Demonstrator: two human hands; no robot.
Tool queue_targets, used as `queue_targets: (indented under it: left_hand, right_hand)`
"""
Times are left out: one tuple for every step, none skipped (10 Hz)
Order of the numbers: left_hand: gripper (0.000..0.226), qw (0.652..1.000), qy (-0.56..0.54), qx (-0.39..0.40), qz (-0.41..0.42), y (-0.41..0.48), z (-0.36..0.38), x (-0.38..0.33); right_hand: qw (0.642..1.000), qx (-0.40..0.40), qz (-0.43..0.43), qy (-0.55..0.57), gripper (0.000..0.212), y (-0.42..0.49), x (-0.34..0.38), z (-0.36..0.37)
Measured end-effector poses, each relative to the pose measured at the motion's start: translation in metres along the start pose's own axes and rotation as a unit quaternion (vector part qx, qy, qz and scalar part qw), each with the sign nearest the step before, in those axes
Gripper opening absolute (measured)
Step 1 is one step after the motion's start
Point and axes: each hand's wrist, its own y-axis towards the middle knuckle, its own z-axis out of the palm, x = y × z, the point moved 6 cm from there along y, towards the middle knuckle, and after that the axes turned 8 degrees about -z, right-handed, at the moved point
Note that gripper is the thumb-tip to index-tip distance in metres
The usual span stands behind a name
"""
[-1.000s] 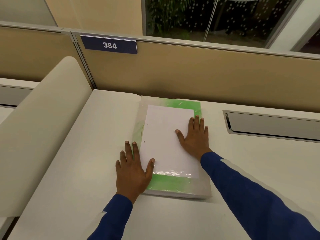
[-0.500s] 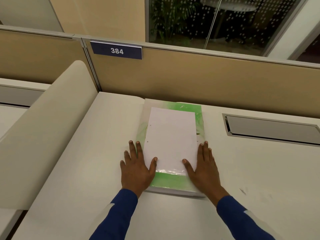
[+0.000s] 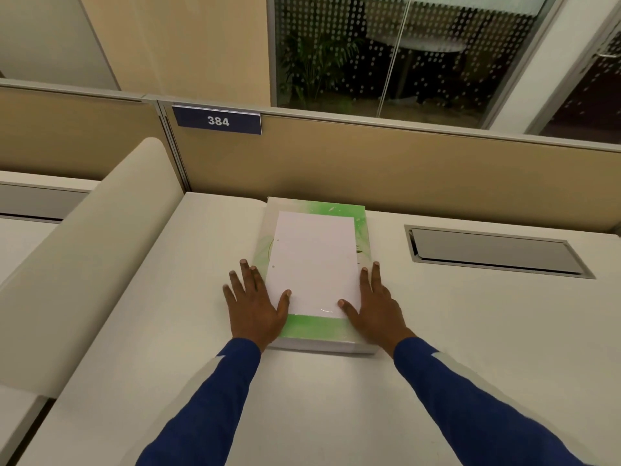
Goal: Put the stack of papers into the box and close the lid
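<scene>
A flat box (image 3: pixel 312 328) with a green and white top lies on the desk (image 3: pixel 161 348), its lid down. A white rectangle (image 3: pixel 314 260) with two small dots near its left edge covers most of the top; whether it is loose paper or a panel, I cannot tell. My left hand (image 3: pixel 255 306) lies flat at the box's near left corner, fingers apart, thumb on the white rectangle. At the near right corner my right hand (image 3: pixel 378 309) rests flat along the edge, thumb also on the white rectangle. Neither hand grips anything.
A tan partition (image 3: pixel 386 173) with a blue "384" sign (image 3: pixel 217 121) stands just behind the box. A grey recessed cable hatch (image 3: pixel 494 252) is set into the desk to the right. A curved beige divider (image 3: pixel 77 250) borders the desk on the left.
My right hand slid off the white rectangle, back and outward to the box's near right edge. My left hand stayed at the near left corner. The box has not moved.
</scene>
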Motion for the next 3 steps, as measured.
queue_targets:
  left_hand:
    - [0.092,0.997,-0.014,-0.047,0.063,-0.025,-0.004,-0.017]
    - [0.09,0.993,-0.029,-0.026,0.11,-0.067,0.01,-0.039]
    - [0.09,0.989,-0.054,-0.037,0.133,-0.106,0.03,-0.058]
  right_hand:
    - [0.999,-0.043,-0.029,-0.016,0.094,-0.027,0.002,0.009]
    - [0.997,-0.056,-0.039,0.019,0.094,-0.061,0.002,0.02]
    - [0.996,-0.069,-0.042,0.048,0.095,-0.09,-0.01,0.029]
